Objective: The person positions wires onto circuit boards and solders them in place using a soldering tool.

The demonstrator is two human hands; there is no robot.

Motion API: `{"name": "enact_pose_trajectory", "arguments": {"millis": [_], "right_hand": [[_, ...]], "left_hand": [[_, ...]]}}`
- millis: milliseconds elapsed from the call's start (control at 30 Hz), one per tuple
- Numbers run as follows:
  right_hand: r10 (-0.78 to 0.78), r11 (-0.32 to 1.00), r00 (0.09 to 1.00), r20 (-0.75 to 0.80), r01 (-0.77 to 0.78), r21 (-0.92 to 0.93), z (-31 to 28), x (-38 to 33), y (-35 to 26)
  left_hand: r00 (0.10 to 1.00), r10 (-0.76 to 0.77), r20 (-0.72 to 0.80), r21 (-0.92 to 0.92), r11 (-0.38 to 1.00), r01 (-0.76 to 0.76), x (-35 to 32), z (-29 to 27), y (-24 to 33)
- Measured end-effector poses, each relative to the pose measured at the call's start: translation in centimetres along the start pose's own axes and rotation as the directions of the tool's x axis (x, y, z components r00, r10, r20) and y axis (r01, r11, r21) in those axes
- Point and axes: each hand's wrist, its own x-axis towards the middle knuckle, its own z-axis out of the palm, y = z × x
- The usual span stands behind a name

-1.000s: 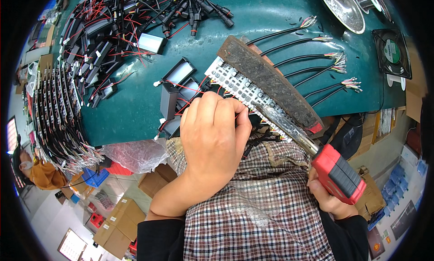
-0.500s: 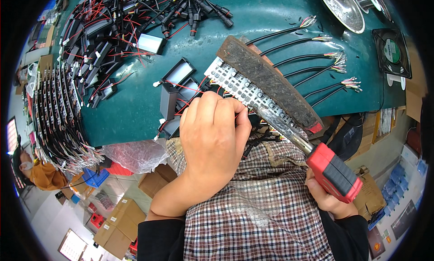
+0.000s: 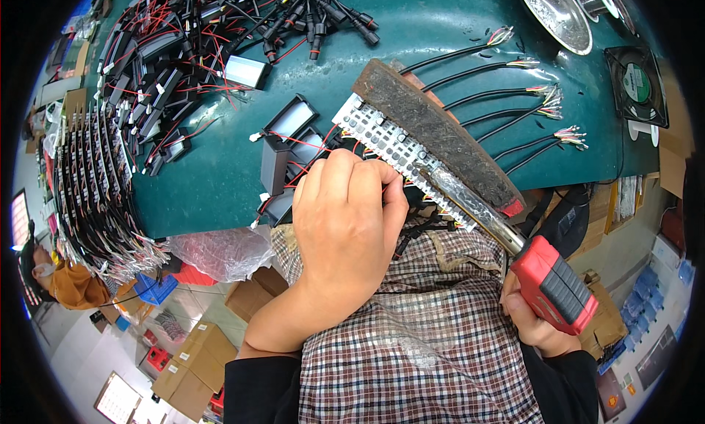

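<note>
My right hand [image 3: 540, 323] is wrapped round the handle of a red and black soldering gun [image 3: 556, 284]. The gun's metal barrel slants up and left, its tip over a white strip of small circuit boards [image 3: 389, 139]. Along the strip's far side lies a worn dark bar [image 3: 433, 134]. My left hand [image 3: 345, 222] is closed at the near edge of the strip, thumb and forefinger pinched together; what is between them is hidden. Red wires run from beside this hand to small black cases [image 3: 275, 163]. Black cables [image 3: 459, 99] with stripped, coloured ends stick out beyond the bar.
Black cases, connectors and red wires [image 3: 176, 49] are heaped at the far left. Wired boards [image 3: 99, 182] hang stacked at the left edge. A metal dish [image 3: 562, 16], a wire spool [image 3: 596, 2] and a black fan [image 3: 637, 86] stand at the far right.
The soldering gun has shifted slightly right and toward me, its barrel uncovering more of the strip's near end. My left hand has hardly moved.
</note>
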Motion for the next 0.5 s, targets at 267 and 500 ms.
{"name": "enact_pose_trajectory", "arguments": {"millis": [267,500], "right_hand": [[-0.016,0.998,1.0,0.023,0.017,-0.059,-0.3,0.1,-0.2],[-0.032,0.999,0.999,-0.01,0.031,-0.044,-0.3,0.3,-0.4]], "left_hand": [[1.0,0.022,0.007,0.022,1.0,-0.023,-0.4,-0.5,-0.1],[0.996,0.032,0.085,0.085,0.996,-0.039,-1.3,-3.5,0.6]]}}
